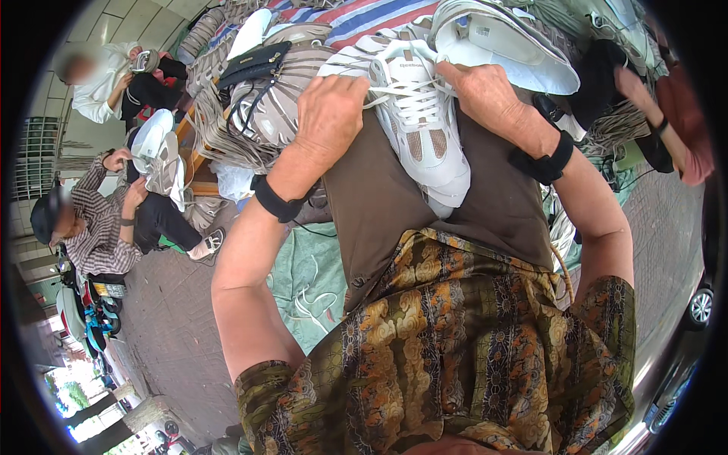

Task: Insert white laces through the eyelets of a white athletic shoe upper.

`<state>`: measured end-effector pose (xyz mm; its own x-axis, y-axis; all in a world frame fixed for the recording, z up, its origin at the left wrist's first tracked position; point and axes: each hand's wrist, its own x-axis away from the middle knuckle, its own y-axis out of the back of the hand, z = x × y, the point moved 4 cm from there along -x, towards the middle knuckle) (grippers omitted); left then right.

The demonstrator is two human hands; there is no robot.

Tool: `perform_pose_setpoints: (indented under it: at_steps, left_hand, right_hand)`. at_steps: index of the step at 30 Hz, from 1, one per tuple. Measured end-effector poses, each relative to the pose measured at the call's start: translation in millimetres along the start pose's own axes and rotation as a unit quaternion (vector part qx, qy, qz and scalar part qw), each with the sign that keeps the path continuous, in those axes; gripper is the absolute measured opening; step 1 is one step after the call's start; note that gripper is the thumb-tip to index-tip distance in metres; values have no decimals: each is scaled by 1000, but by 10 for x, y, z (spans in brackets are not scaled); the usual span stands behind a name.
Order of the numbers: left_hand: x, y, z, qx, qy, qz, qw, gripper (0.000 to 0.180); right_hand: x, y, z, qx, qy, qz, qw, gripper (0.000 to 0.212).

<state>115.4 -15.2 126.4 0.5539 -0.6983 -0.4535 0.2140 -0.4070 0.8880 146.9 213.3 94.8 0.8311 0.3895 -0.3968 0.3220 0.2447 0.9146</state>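
Note:
A white and beige sneaker rests between my thighs, its toe toward me. White shoelace runs in rows across its tongue. On the shoe's left side, my left hand is closed with the fingertips pinching a strand of that lace. My right hand pinches the lace on the other side, close to the collar, with thumb and forefinger together. The lace looks drawn out sideways between both hands. Black bands circle both my wrists.
More shoe uppers are piled ahead, with a dark pouch on top. A large white-lined shoe piece lies beyond my right hand. Striped cloth covers the far surface. Co-workers sit left and right; green cloth lies below.

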Motion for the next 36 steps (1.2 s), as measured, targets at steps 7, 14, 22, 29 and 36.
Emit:
perform_pose_setpoints:
  at_steps: [7,14,22,29,36]
  left_hand:
    - [-40,-30,-55,-14,-1,-67,998,9]
    - [-78,-58,-126,295,155,32,942,18]
    - [-166,-119,-77,159,52,-57,984,15]
    - [-107,-270,8,196,83,28,977,19]
    - [-15,-379,271,109,165,78,977,20]
  right_hand:
    - [433,350,-412,131,-5,-5,991,30]
    - [1284,1093,-824,148,-133,-1,980,26]
    - [1936,1516,-1270,121,-239,-32,963,14]
    - [1978,705,-1765,143,-271,87,948,10]
    - [1301,624,-786,-51,-179,-5,983,22]
